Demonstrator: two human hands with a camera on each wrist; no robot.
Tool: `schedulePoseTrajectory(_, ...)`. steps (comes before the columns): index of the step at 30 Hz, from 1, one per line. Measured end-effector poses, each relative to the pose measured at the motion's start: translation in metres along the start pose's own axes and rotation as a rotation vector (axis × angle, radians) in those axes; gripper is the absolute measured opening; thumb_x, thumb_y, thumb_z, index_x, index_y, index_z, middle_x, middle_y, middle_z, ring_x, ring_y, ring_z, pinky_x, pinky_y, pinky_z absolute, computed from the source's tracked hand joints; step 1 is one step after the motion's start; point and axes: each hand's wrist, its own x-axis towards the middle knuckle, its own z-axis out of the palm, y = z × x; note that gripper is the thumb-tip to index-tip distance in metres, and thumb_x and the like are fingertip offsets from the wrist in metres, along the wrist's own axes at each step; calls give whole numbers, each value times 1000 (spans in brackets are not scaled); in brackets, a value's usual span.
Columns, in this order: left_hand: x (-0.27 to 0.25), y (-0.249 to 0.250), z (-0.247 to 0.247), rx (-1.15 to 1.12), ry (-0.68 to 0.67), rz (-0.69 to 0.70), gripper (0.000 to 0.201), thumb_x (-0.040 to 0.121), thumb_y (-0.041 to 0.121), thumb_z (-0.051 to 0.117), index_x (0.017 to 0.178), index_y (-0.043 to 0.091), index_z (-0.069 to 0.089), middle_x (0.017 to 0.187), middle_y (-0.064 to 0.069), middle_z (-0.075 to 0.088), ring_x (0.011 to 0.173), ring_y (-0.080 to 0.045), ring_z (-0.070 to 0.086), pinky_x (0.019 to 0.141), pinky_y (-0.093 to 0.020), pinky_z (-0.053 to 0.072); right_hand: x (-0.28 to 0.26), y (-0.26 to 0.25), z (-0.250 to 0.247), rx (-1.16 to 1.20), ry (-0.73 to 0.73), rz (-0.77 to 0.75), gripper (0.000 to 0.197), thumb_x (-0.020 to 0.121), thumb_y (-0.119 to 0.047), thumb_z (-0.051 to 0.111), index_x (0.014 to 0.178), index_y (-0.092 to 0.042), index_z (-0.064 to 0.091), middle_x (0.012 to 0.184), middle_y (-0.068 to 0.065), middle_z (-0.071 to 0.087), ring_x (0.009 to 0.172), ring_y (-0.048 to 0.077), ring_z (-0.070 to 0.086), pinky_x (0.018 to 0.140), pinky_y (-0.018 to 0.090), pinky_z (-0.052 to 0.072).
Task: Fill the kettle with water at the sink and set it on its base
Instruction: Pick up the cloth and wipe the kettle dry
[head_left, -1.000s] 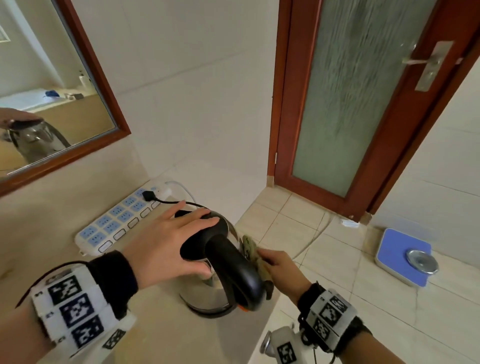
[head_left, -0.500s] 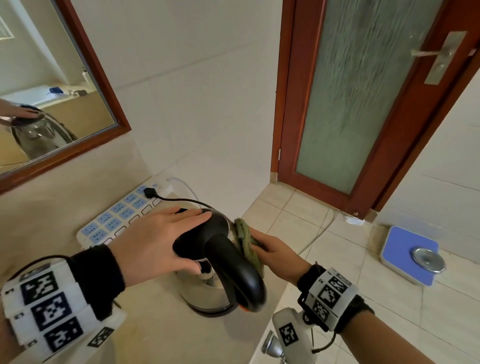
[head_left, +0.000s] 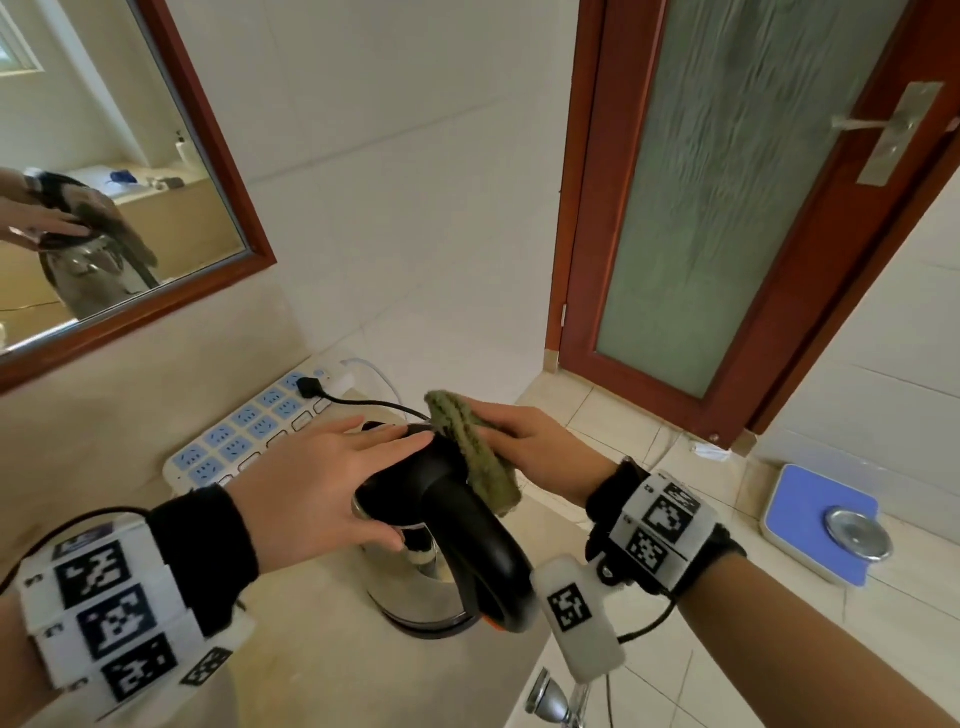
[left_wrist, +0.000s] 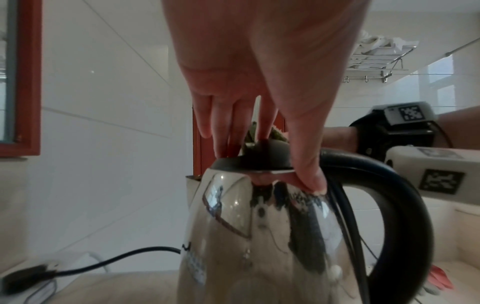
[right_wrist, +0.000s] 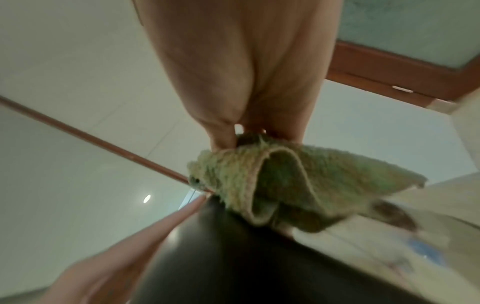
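Observation:
A steel kettle (head_left: 415, 587) (left_wrist: 259, 236) with a black lid and black handle (head_left: 478, 545) stands on the beige counter (head_left: 311, 660). My left hand (head_left: 322, 488) (left_wrist: 259, 82) lies flat on the lid, fingers straight, thumb touching the steel body just under the lid rim. My right hand (head_left: 540, 447) (right_wrist: 246, 72) pinches a folded green cloth (head_left: 472, 447) (right_wrist: 298, 181) and presses it against the lid's right edge, above the handle. A dark ring shows beneath the kettle; whether it is the base I cannot tell.
A white and blue power strip (head_left: 244, 431) lies behind the kettle, with a black plug and cord running toward it. A framed mirror (head_left: 208, 156) hangs at left. A wooden door (head_left: 727, 208), a blue scale (head_left: 821, 519) on the floor and a chrome tap (head_left: 550, 701) are at right.
My right hand has carried the green cloth up from beside the handle to the lid's top right edge. The left hand has stayed on the lid and the kettle has not moved.

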Motion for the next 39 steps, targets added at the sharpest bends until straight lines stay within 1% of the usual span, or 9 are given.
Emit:
schedulePoseTrajectory(6,1,-6,8,-16,-33,-52,97,50,84,40,137,54,8,149,24,20,142,-10,14,115,-28,15,-5,36,1,0,-18,225,35,100,-15,35,131,-18,50,128,6,58,110,13,55,105,34,42)
schedulePoseTrajectory(9,2,-6,8,-17,-35,-54,96,52,81,43,138,51,11,149,23,23,141,-10,16,114,-29,16,-11,41,-1,-1,-80,259,32,100,-14,35,122,-26,55,111,0,61,94,6,58,89,21,47)
schedulePoseTrajectory(11,1,-5,7,-30,-46,-61,97,49,82,38,138,52,12,149,23,24,142,-13,17,115,-31,18,-13,37,-2,-8,-90,254,34,100,-14,35,126,-26,52,111,-1,60,97,9,58,88,18,45)
schedulePoseTrajectory(15,0,3,2,8,-67,-80,89,68,65,60,141,46,11,150,21,23,142,-17,17,114,-31,19,-15,16,-4,13,-82,190,37,99,-17,38,134,-25,44,110,-5,60,92,1,58,79,8,48)
schedulePoseTrajectory(20,-6,8,-8,-149,-11,-107,91,61,73,57,139,49,15,134,11,51,131,-15,36,105,-32,36,-14,-31,-9,-140,-101,80,39,98,-11,40,136,-19,44,128,1,57,118,15,53,105,28,41)
schedulePoseTrajectory(25,-37,6,-33,-310,179,-169,106,45,92,39,138,48,19,130,1,57,120,-17,53,101,-33,44,-10,-87,4,-265,-120,6,39,97,-13,41,135,-21,45,127,-1,58,118,14,53,107,28,39)
schedulePoseTrajectory(30,-97,0,-51,-588,481,-281,89,51,59,70,132,32,45,119,7,64,106,-1,60,93,-18,46,3,-145,61,-253,-127,-129,32,93,-13,50,125,-13,57,117,5,66,101,11,61,91,19,47)
schedulePoseTrajectory(34,-162,-27,-53,-540,660,-429,67,61,38,80,121,27,54,95,7,68,77,-1,63,72,-9,50,23,-187,136,-334,-246,-226,23,91,-12,52,106,-2,67,102,21,70,95,31,64,91,42,49)
schedulePoseTrajectory(39,-278,-80,-47,-511,763,-638,58,63,32,81,116,27,57,84,15,60,69,9,57,65,-1,46,44,-240,257,-405,-452,-341,22,90,-10,51,102,2,66,98,25,68,84,28,60,89,45,48)
